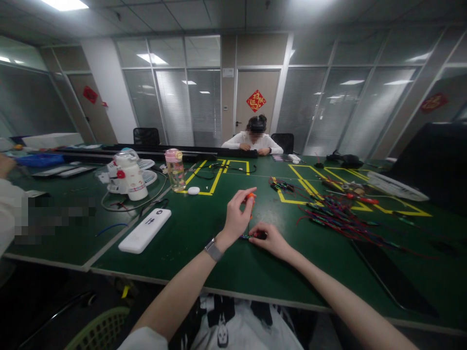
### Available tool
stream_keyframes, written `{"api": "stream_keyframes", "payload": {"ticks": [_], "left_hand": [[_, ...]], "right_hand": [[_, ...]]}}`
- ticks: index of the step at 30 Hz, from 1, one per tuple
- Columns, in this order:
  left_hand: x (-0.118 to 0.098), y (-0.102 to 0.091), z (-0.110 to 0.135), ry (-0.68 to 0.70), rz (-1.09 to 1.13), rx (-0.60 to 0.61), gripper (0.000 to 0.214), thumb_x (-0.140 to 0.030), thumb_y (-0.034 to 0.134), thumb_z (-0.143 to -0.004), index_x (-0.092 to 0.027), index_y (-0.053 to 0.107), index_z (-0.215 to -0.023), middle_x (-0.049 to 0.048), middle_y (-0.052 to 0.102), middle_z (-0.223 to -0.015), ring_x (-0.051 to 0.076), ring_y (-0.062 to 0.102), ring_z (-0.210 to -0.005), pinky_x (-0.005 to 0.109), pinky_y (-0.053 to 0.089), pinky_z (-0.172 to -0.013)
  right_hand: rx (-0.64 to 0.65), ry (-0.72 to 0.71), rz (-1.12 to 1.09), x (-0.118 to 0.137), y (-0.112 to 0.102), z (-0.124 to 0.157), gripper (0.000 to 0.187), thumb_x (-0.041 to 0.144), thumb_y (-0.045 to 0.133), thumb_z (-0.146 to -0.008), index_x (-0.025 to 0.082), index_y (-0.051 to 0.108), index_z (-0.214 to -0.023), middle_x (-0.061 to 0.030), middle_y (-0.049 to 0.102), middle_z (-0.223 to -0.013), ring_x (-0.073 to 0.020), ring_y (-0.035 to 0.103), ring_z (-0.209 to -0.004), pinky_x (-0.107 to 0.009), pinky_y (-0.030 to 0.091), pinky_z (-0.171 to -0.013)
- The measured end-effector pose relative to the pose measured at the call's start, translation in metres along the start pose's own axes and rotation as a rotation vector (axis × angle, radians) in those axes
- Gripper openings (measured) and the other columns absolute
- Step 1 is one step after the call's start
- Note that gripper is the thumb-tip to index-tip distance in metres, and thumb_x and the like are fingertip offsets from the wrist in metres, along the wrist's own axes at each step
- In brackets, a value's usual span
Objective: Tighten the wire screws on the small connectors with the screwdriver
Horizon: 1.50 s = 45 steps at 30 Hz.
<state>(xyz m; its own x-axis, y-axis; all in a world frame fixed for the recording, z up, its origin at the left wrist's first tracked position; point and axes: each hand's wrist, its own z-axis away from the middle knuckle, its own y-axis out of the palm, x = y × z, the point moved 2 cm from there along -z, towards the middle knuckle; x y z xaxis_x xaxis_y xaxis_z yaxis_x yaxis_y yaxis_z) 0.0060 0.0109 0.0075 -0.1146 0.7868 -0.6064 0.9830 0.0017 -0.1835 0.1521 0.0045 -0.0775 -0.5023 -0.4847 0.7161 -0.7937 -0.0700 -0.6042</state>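
Observation:
My left hand (238, 213) is closed around a small screwdriver with an orange handle (251, 195), held upright above the green table (204, 262). Its thin shaft points down toward a small green circuit piece (245, 236) low over the tabletop. The right hand (270, 239) pinches that piece between thumb and fingertips, and its fingers hide most of it. Whether the screwdriver tip touches the piece is too small to tell. To the right lies a pile of red and dark wires (339, 216) with small green pieces attached.
A white power bank (145, 231), a white bottle (132, 177), a pink-lidded bottle (175, 170) and a white earbud case (193, 191) stand left. A black tablet-like slab (394, 277) and white keyboard (397, 186) lie right. One person (255, 138) sits opposite; another's sleeve (10, 214) shows left.

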Motion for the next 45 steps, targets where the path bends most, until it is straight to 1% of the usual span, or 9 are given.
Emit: {"api": "stream_keyframes", "payload": {"ticks": [6,10,13,16,21,28,37,42,45], "left_hand": [[0.0005,-0.0023,-0.0005,0.040,-0.101,-0.045,0.019,-0.028,0.056,-0.090,-0.022,0.067,-0.104,0.0022,0.055,-0.089,0.013,0.055,-0.080,0.025,0.045,-0.075],[0.0004,-0.0018,0.0006,0.019,-0.019,0.019,0.031,-0.026,0.039,-0.097,-0.022,0.061,-0.119,0.0058,0.059,-0.104,0.016,0.057,-0.094,0.029,0.046,-0.084],[0.0023,0.0013,0.0012,0.013,0.079,0.089,0.035,-0.024,0.036,-0.098,-0.022,0.054,-0.128,0.0074,0.060,-0.115,0.016,0.059,-0.099,0.031,0.047,-0.088],[0.0042,0.0035,0.0011,0.011,0.092,0.100,0.035,-0.024,0.043,-0.095,-0.022,0.053,-0.128,0.0065,0.062,-0.108,0.015,0.062,-0.091,0.029,0.049,-0.083],[0.0006,0.0009,0.0005,0.057,-0.087,0.026,0.025,-0.026,0.060,-0.087,-0.022,0.064,-0.110,0.0026,0.058,-0.090,0.014,0.056,-0.080,0.026,0.047,-0.074],[-0.0037,0.0022,0.0023,0.055,0.019,0.096,0.034,-0.024,0.036,-0.098,-0.022,0.056,-0.125,0.0077,0.060,-0.110,0.017,0.059,-0.097,0.032,0.048,-0.086],[0.0022,0.0005,0.0007,0.061,-0.143,-0.033,0.022,-0.028,0.062,-0.086,-0.022,0.065,-0.107,0.0017,0.054,-0.089,0.013,0.054,-0.079,0.025,0.046,-0.075],[0.0005,0.0003,0.0006,0.025,-0.057,0.013,0.031,-0.024,0.039,-0.097,-0.022,0.059,-0.121,0.0063,0.057,-0.108,0.016,0.057,-0.096,0.029,0.047,-0.085],[0.0018,0.0006,0.0010,0.017,-0.056,-0.013,0.030,-0.024,0.041,-0.096,-0.022,0.058,-0.122,0.0069,0.059,-0.108,0.016,0.058,-0.095,0.030,0.048,-0.083]], "right_hand": [[-0.005,-0.008,0.017,-0.0036,0.0009,-0.0004,0.009,0.022,0.069,-0.073,0.017,0.070,-0.081,-0.0029,0.064,-0.077,-0.0167,0.059,-0.072,-0.028,0.046,-0.068],[0.001,-0.009,0.008,-0.0043,0.0011,-0.0006,0.009,0.023,0.069,-0.074,0.017,0.070,-0.081,-0.0031,0.064,-0.078,-0.0168,0.059,-0.072,-0.028,0.046,-0.068],[0.003,-0.011,0.010,-0.0039,0.0009,-0.0005,0.009,0.022,0.069,-0.074,0.017,0.070,-0.081,-0.0033,0.064,-0.078,-0.0168,0.059,-0.072,-0.028,0.046,-0.068],[0.005,-0.003,0.014,-0.0027,0.0005,-0.0004,0.009,0.022,0.069,-0.073,0.017,0.070,-0.081,-0.0032,0.065,-0.078,-0.0167,0.059,-0.071,-0.028,0.047,-0.068],[0.004,0.004,0.024,0.0012,-0.0004,-0.0003,0.008,0.021,0.069,-0.074,0.017,0.070,-0.081,-0.0029,0.064,-0.077,-0.0166,0.059,-0.071,-0.028,0.047,-0.067],[-0.005,-0.011,0.033,0.0032,-0.0008,0.0000,0.007,0.019,0.069,-0.073,0.018,0.070,-0.080,-0.0023,0.064,-0.077,-0.0163,0.059,-0.071,-0.028,0.047,-0.068],[-0.007,0.001,0.039,0.0030,-0.0005,-0.0001,0.010,0.017,0.070,-0.071,0.017,0.069,-0.081,-0.0023,0.065,-0.076,-0.0158,0.059,-0.070,-0.028,0.047,-0.067],[-0.019,-0.018,0.068,0.0036,0.0001,-0.0003,0.010,0.017,0.072,-0.070,0.017,0.069,-0.080,-0.0020,0.064,-0.075,-0.0159,0.059,-0.070,-0.028,0.047,-0.067],[-0.016,-0.015,0.078,0.0047,0.0000,-0.0002,0.008,0.019,0.072,-0.072,0.018,0.070,-0.079,-0.0026,0.065,-0.076,-0.0161,0.059,-0.069,-0.028,0.047,-0.067]]}}
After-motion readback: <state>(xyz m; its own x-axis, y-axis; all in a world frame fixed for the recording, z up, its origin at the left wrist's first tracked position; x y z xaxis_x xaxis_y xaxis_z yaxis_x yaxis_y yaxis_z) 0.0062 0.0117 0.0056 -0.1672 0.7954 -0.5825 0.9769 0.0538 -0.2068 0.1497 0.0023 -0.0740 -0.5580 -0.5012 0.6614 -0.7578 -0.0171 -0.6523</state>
